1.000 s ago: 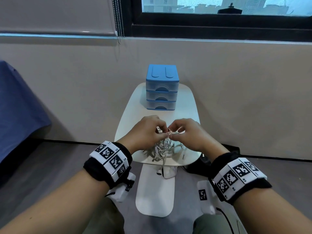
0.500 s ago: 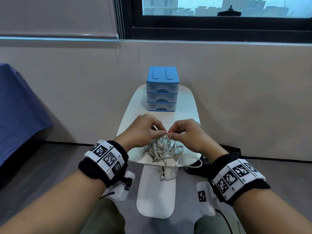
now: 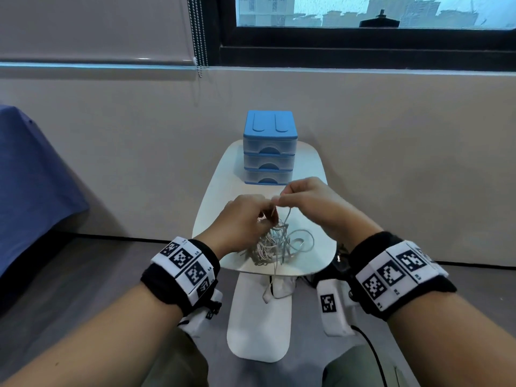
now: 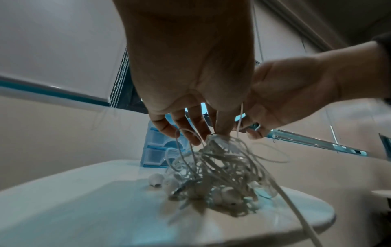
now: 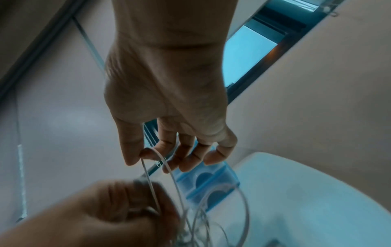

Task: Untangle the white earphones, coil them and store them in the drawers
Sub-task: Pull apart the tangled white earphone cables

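A tangled bunch of white earphones (image 3: 272,244) (image 4: 213,173) lies on the near end of the small white table (image 3: 220,191), with a strand hanging over the front edge. My left hand (image 3: 245,216) (image 4: 190,83) reaches down into the top of the tangle and pinches cords at its fingertips (image 4: 220,132). My right hand (image 3: 310,202) (image 5: 169,103) is raised a little above and to the right, pinching a loop of cord (image 5: 156,167) between thumb and forefinger. The blue drawers (image 3: 268,148) (image 5: 207,182) stand at the far end, all three closed.
The table stands against a beige wall under a window. A blue cloth-covered surface (image 3: 30,185) is at the left. The table's white base (image 3: 259,325) and a dark cable lie on the grey floor between my knees.
My right hand has risen and moved away from the left, drawing a loop of cord up out of the tangle. The bunch has loosened and spread on the table.
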The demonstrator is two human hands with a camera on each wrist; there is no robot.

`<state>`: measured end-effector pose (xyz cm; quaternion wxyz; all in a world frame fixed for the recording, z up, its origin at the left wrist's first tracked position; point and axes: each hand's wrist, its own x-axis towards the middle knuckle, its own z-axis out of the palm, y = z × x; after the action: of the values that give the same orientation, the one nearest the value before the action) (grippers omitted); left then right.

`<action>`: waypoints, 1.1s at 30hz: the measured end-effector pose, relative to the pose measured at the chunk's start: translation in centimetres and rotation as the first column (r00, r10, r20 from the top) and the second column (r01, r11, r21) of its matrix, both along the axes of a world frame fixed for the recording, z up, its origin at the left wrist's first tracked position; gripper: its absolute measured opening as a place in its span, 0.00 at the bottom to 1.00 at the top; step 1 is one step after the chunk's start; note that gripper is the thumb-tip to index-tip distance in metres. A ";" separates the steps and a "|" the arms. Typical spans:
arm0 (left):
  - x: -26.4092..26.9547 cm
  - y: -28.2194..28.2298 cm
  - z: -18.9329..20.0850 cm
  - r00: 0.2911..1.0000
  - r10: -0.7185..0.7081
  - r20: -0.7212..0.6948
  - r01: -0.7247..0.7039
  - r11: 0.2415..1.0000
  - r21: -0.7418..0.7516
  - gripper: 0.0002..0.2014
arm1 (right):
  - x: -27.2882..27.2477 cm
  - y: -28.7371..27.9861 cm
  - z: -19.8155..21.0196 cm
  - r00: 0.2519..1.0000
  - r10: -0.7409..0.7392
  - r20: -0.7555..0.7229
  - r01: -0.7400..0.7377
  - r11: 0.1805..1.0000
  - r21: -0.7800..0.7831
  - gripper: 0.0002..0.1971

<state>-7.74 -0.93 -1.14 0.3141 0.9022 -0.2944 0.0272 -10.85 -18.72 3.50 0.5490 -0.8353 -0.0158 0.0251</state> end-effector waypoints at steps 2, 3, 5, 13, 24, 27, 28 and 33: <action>0.2 0.0 -0.3 1.000 0.001 0.007 -0.002 0.999 0.034 0.07 | -0.4 0.4 1.7 1.000 -0.008 -0.008 0.008 1.000 0.007 0.07; 0.3 0.0 -0.5 1.000 -0.007 0.001 0.007 0.999 0.033 0.05 | -0.6 0.5 2.5 1.000 -0.024 0.009 0.023 0.999 0.033 0.06; 0.5 0.0 -0.7 1.000 -0.024 0.005 0.023 0.999 0.028 0.03 | -1.2 0.7 4.0 0.994 -0.062 0.085 0.050 0.990 0.135 0.04; 0.8 -0.3 -0.3 1.000 -0.009 0.002 0.009 1.000 0.007 0.01 | -2.4 0.7 6.4 0.933 -0.201 0.298 0.092 0.935 0.343 0.15; 0.6 0.4 -0.2 0.994 0.028 -0.104 -0.028 1.000 0.000 0.02 | -1.6 -0.8 7.3 0.800 -0.360 0.480 0.111 0.875 0.472 0.17; 0.4 0.9 0.4 0.988 0.013 -0.157 -0.021 0.999 -0.047 0.05 | -1.3 -1.5 5.9 0.800 -0.366 0.475 0.141 0.885 0.444 0.18; 0.4 1.2 0.6 0.987 0.015 -0.162 -0.025 0.998 -0.063 0.07 | -1.2 -1.8 5.2 0.803 -0.375 0.464 0.148 0.878 0.455 0.19; 0.2 2.5 1.3 0.989 0.035 -0.141 -0.048 0.995 -0.088 0.07 | -0.5 -3.0 1.6 0.816 -0.456 0.355 0.305 0.862 0.406 0.19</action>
<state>-7.56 1.52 0.13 0.3742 0.8924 -0.2516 -0.0157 -11.35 -21.70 5.08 0.6564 -0.7005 0.0267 -0.2788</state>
